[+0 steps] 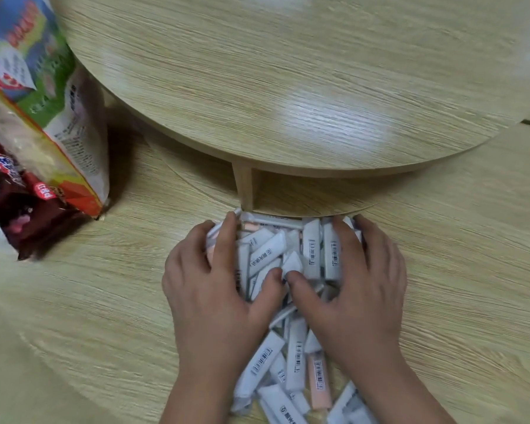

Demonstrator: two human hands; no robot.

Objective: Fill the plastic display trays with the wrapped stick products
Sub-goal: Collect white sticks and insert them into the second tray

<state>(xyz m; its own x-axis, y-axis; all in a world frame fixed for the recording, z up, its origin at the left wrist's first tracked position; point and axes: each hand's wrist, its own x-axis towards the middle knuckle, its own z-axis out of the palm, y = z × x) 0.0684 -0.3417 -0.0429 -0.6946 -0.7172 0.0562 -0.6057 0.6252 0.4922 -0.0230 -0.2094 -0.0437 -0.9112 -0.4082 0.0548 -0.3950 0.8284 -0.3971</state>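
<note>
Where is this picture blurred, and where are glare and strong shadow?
Head view: pale glare patches on the round tabletop; the snack bags at left are smeared by blur; barcodes on the wrapped sticks between left hand and right hand are sharper; dark shadow under the tabletop's edge.

Two hands at lower centre: one left hand [214,295], one right hand [358,289]. One heap of wrapped sticks [266,255], too overlapped for an exact count: some twenty or more white, at least three peach. Two printed bags at the left edge: one bright bag [43,87], one dark red bag [22,215]. One bench [456,270], one round raised shelf [288,87], one visible post [244,188]
</note>
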